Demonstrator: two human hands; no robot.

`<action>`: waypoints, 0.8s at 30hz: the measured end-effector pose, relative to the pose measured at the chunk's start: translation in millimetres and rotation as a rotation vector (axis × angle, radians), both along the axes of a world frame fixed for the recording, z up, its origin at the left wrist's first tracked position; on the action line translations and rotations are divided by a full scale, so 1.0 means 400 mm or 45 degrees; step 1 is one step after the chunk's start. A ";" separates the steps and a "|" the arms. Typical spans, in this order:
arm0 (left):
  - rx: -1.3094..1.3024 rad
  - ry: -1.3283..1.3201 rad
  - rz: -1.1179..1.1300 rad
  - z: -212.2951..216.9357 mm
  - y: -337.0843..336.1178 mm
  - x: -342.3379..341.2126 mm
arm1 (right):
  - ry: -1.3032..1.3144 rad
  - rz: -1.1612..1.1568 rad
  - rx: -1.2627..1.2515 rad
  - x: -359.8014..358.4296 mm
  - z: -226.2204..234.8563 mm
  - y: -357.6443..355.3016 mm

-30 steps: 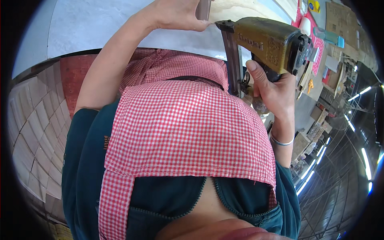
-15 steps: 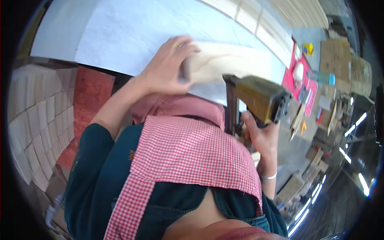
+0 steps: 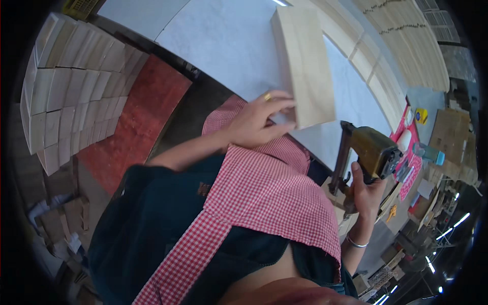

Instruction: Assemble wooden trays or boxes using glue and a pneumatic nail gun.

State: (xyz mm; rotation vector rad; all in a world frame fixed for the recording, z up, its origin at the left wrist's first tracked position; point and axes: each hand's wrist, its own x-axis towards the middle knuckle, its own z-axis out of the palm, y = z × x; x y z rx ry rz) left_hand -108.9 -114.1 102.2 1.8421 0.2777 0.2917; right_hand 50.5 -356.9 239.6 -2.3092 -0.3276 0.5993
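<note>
Wood block (image 3: 311, 71) on the table (image 3: 229, 51), left hand (image 3: 259, 120) half-curled at its near end, can't tell if gripping. Right hand (image 3: 367, 194) clutches a nail gun (image 3: 373, 148) beside it; bumps could skew the block.

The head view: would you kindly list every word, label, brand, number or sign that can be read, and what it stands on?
None can be read.
Nail gun: no legible lettering.
Yellow package: marking too small and blurred.
Dark green jacket: small orange-brown mark, too blurred to read.
</note>
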 end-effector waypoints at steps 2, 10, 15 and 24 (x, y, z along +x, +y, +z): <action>0.069 -0.228 0.257 -0.018 0.033 0.089 | -0.093 0.000 -0.072 -0.002 -0.004 -0.025; 0.970 0.034 0.649 0.014 0.362 0.312 | -0.041 -0.010 -0.072 -0.078 -0.027 -0.042; 0.911 0.105 0.560 0.015 0.364 0.330 | -0.142 0.127 0.054 -0.118 -0.062 -0.036; 0.871 0.241 0.513 -0.004 0.397 0.346 | -0.084 0.091 0.042 -0.136 -0.094 -0.040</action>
